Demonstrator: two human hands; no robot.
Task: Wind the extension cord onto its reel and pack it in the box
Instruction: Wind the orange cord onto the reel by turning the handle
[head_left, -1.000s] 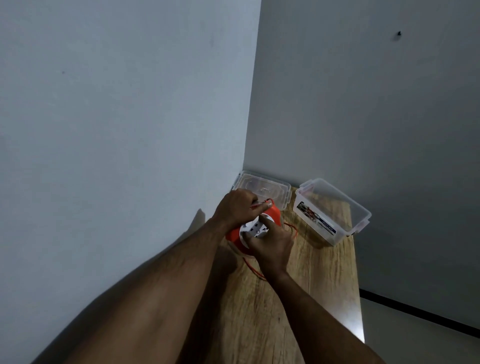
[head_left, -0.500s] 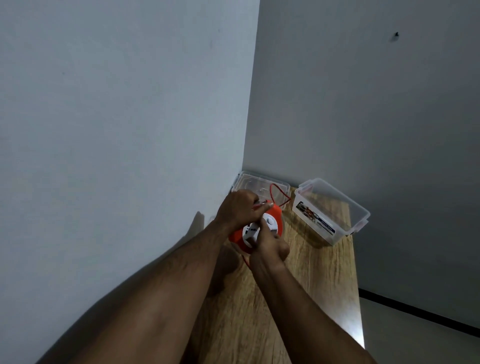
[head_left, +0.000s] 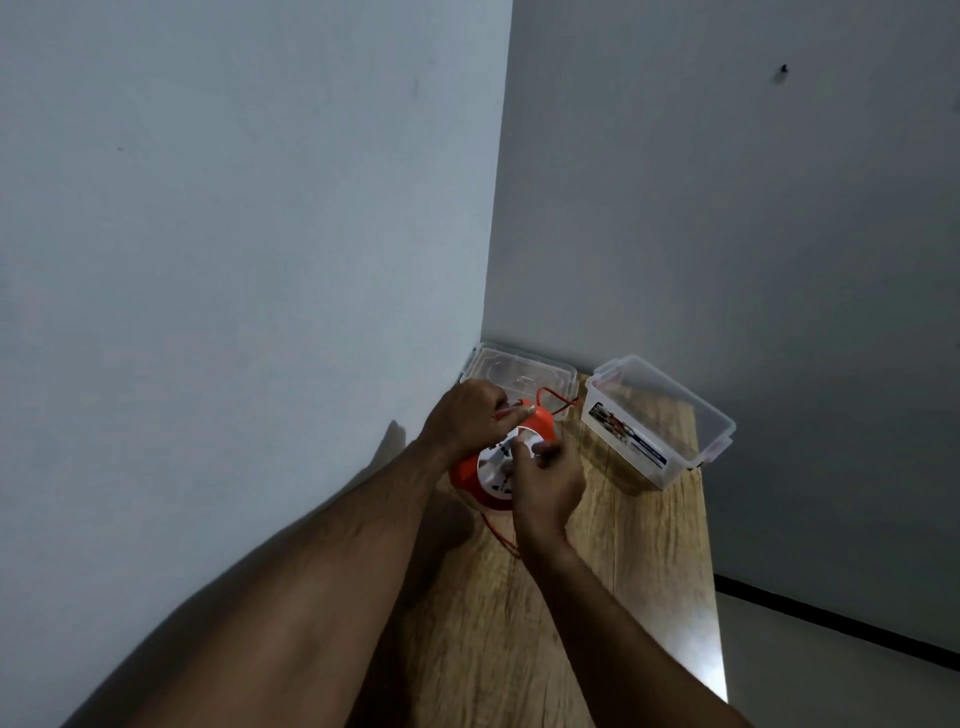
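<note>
An orange cord reel (head_left: 470, 475) with a white socket face stands on the wooden table (head_left: 613, 561) near the left wall. My left hand (head_left: 467, 415) is shut on the reel's top rim. My right hand (head_left: 548, 480) covers the white face, fingers closed on it. A thin orange cord (head_left: 558, 402) loops loose behind the reel toward the lid, and another stretch of it trails on the table under my right wrist. A clear plastic box (head_left: 670, 410) with a printed label stands open to the right, apart from the reel.
The box's clear lid (head_left: 519, 371) lies flat in the corner behind the reel. Walls close in on the left and at the back. The table's right edge drops to a pale floor with a dark skirting line (head_left: 831, 618).
My right hand has swung round on the reel's face, from the front right to over the centre. The loose cord loop moved from the reel's right side to behind it, near the lid.
</note>
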